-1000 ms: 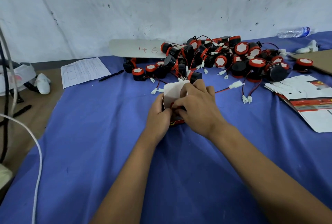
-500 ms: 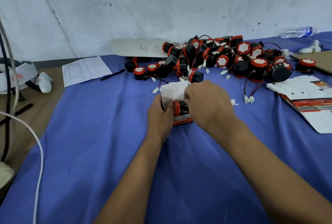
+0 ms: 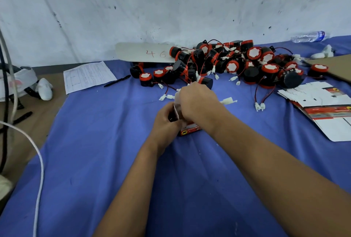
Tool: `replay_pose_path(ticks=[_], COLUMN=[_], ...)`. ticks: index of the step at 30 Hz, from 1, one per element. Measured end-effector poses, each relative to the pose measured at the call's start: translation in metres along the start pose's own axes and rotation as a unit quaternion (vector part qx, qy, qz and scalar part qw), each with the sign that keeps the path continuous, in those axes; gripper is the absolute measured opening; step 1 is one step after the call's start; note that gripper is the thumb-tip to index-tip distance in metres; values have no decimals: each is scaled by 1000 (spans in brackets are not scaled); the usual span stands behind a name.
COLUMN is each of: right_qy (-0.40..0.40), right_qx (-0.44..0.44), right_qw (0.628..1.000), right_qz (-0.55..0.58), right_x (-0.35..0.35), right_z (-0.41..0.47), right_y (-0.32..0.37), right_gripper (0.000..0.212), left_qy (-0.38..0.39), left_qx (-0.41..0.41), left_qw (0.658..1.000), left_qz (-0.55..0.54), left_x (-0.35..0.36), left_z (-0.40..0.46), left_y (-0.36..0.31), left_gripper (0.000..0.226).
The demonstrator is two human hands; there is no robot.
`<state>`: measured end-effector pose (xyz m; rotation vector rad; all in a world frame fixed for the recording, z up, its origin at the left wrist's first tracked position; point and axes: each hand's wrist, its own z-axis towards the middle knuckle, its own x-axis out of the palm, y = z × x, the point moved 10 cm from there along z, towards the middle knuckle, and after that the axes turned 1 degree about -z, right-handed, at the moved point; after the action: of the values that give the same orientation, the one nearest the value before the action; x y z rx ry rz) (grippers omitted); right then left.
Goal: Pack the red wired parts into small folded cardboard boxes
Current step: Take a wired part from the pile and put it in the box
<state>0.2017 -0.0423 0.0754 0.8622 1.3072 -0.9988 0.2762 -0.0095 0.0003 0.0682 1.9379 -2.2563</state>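
Observation:
A small red and white cardboard box (image 3: 190,131) stands on the blue cloth at the centre. My left hand (image 3: 167,120) grips its left side and flap. My right hand (image 3: 197,103) covers the box's open top, fingers closed on its white flap; what lies inside is hidden. A white connector (image 3: 228,101) on a wire pokes out to the right of my right hand. A big pile of red and black wired parts (image 3: 233,65) lies behind the box. Flat unfolded boxes (image 3: 321,101) are stacked at the right.
A white board marked "46" (image 3: 144,52) leans at the back wall. A printed sheet (image 3: 87,76) and a black pen (image 3: 116,81) lie at the left. A water bottle (image 3: 309,36) rests far right. Cables (image 3: 38,160) hang at the left edge.
The red part that showed in the box's opening half a second ago is now hidden under my right hand, which has moved over the box top. My left hand stays on the box.

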Motion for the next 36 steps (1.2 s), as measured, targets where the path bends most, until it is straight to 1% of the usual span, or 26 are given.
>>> replay_pose_path(ticks=[3, 5, 7, 9, 12, 14, 17, 18, 20, 24, 25, 27, 28, 30, 31, 33, 34, 36], right_qy=[39, 56, 75, 84, 82, 71, 102, 105, 102, 74, 61, 27, 14, -14, -48, -120, -131, -96], right_qx=[21, 21, 18, 29, 39, 35, 6, 2, 6, 6, 9, 13, 17, 11, -3, -23, -18, -4], right_qw=[999, 998, 997, 996, 996, 997, 995, 995, 995, 997, 998, 999, 998, 998, 997, 991, 990, 994], right_qz=[31, 27, 12, 20, 11, 15, 7, 0, -18, -12, 1, 38, 57, 67, 56, 46, 47, 57], right_x=[1, -1, -2, 2, 12, 14, 21, 23, 25, 20, 17, 11, 9, 6, 1, -11, -13, -7], right_z=[8, 9, 8, 9, 8, 7, 5, 5, 4, 2, 0, 0, -3, -11, -15, -25, -26, -22], right_y=[-15, -21, -24, -29, -35, -31, -15, -13, -15, -15, -15, -15, -15, -12, -8, -5, -7, -17], right_gripper=[29, 22, 27, 31, 29, 22, 18, 20, 25, 31, 26, 10, 8, 15, 18, 17, 18, 32], left_qy=[-9, -12, -6, -3, -7, -21, -35, -31, -18, 1, 2, 3, 5, 8, 7, -2, -12, -36], left_qx=[-8, -9, -12, -14, -18, -14, -10, -8, -4, -1, 1, 3, 5, 8, 7, 7, 12, 25], left_qw=[1000, 1000, 1000, 1000, 1000, 1000, 998, 998, 998, 998, 998, 998, 999, 999, 998, 998, 998, 997], left_qz=[4, 10, 9, 2, -2, 7, 43, 48, 57, 59, 59, 55, 51, 51, 55, 62, 64, 70], left_x=[-1, 0, 2, 2, 4, 6, 8, 9, 10, 12, 12, 12, 12, 12, 12, 12, 11, 9], left_z=[1, 1, 1, 1, 1, 1, 1, 0, -2, -3, -3, -2, -2, -2, -1, 0, 0, 2], left_y=[2, 2, 3, 5, 5, 4, 3, 1, -3, -4, -4, -4, -3, -4, -3, -3, -3, -3], left_gripper=[34, 38, 43, 43, 44, 36, 22, 23, 35, 47, 48, 49, 47, 42, 41, 40, 35, 24])
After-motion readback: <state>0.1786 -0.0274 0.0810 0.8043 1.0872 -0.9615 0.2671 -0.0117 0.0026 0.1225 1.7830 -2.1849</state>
